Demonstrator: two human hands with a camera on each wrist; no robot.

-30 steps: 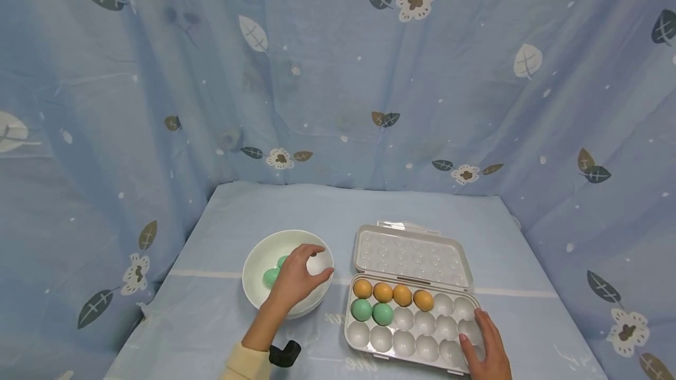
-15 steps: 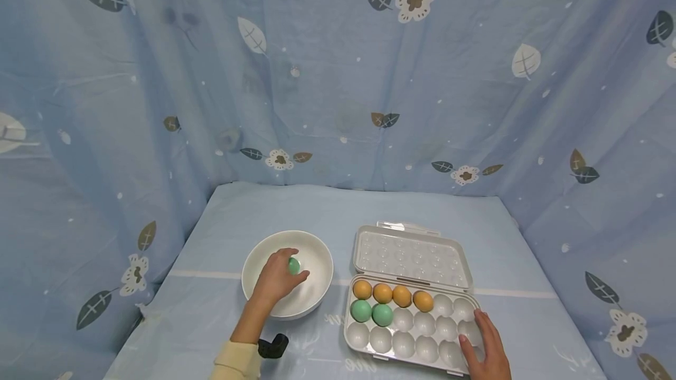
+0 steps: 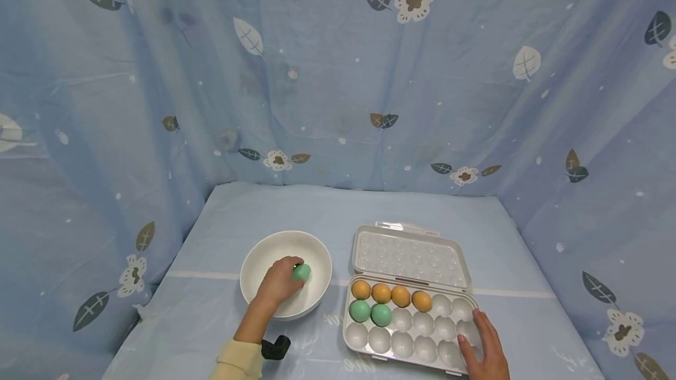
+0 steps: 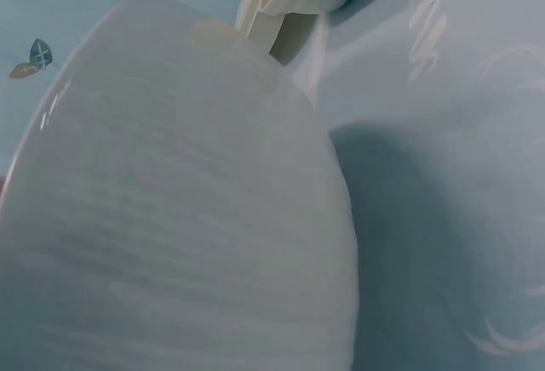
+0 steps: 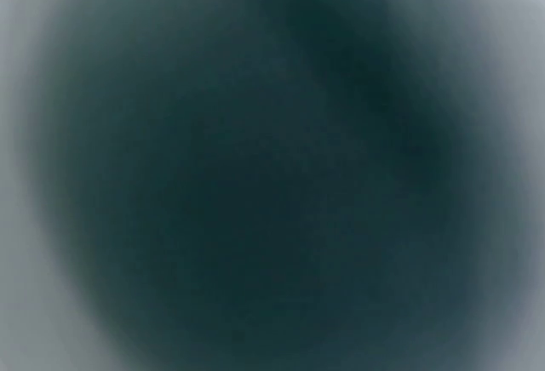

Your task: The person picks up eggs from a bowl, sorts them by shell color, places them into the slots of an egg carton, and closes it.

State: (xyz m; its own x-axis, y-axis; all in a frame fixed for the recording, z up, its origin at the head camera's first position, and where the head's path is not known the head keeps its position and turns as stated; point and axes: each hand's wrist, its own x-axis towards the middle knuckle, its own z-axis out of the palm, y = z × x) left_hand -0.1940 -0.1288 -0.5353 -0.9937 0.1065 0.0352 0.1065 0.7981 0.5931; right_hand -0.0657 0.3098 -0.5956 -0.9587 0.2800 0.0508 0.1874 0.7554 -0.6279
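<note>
In the head view my left hand [image 3: 280, 283] reaches into a white bowl [image 3: 253, 260]. Its fingers and thumb pinch a green egg [image 3: 301, 272] near the middle of the bowl. The hand covers part of the bowl's inside. To the right lies an open egg box [image 3: 369, 355]; its back row has several orange eggs [image 3: 381, 294] at the left, with two green eggs [image 3: 360, 311] in the row before it. My right hand [image 3: 487, 349] rests on the box's right end, fingers fairly straight along the rim and thumb over the cups. The left wrist view is mostly the bowl's outer wall [image 4: 196, 192].
The box's lid [image 3: 412, 257] lies folded back behind it. A pale blue patterned cloth [image 3: 296, 204] covers the table, and blue curtains [image 3: 338, 75] stand around the back and sides. Only a dark blur fills the right wrist view.
My left hand has moved left and lower within the bowl, and its spread fingers have closed around a green egg. The right hand and the box stay put.
</note>
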